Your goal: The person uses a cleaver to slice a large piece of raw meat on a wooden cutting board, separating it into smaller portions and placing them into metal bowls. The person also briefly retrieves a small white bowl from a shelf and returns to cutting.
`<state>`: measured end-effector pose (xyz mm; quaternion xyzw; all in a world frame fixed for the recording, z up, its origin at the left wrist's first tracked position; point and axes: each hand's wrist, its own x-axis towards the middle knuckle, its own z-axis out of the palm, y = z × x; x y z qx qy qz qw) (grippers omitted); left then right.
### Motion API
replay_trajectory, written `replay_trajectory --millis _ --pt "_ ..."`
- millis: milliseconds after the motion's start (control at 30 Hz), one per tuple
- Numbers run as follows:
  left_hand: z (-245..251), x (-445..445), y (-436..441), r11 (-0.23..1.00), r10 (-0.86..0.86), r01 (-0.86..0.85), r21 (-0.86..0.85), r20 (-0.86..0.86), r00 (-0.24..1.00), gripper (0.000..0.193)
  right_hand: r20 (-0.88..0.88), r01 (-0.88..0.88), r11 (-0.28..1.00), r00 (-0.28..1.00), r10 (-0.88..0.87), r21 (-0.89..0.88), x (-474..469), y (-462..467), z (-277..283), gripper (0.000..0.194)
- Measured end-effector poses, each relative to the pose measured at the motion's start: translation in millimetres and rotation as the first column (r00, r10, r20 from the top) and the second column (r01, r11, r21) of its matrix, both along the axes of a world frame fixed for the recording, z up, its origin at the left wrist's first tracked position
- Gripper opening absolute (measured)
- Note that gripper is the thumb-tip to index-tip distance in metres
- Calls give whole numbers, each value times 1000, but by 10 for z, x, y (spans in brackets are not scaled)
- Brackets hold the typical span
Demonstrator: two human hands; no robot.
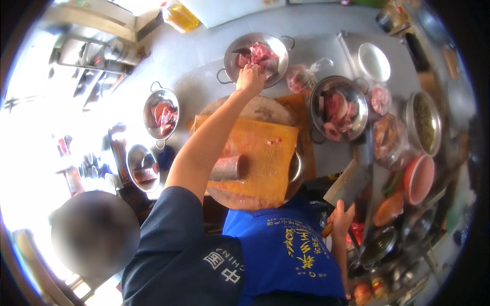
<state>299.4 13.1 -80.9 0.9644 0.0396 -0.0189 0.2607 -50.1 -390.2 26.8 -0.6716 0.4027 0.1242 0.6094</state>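
Observation:
My left hand [250,79] reaches into a two-handled metal pan [279,67] at the far side, its fingers at the pieces of raw red meat [260,53]. Whether they grip any is hidden. At my right side, my right hand [340,220] holds a cleaver [348,183] by its wooden handle, blade pointing away from me. In front of me an orange cutting board [264,164] lies over a round wooden block [229,201]. A thick cylindrical piece of meat or fish [226,168], partly covered by my left arm, rests on the board near small red scraps [273,142].
Another two-handled pan [361,122] with sliced meat stands right, beside bagged meat [300,78]. Smaller metal pans [146,118] hold meat at left. A red bowl [421,179] and an oil jug [180,17] stand farther out. A person [95,233], head blurred, is at lower left.

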Motion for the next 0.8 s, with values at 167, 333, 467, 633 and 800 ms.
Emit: replay_trajectory --millis 167,333,467,633,800 --pt "-122 143 70 978 143 -113 175 -166 976 65 -15 50 998 999 -51 -29 -67 -45 -2 31" --pt "-196 370 152 968 169 -119 223 -222 960 45 -3 13 1000 1000 -13 -14 -67 -114 -25 31" --pt "-170 421 576 998 48 -39 53 -175 983 28 27 5 1000 1000 -5 -8 12 -113 9 29" --pt "260 503 987 962 94 -175 -210 -348 933 21 17 4 1000 1000 -4 -21 36 -135 -12 27" --pt "440 460 975 985 114 -141 -99 -236 965 33 17 10 1000 1000 -10 -22 99 -73 37 30"
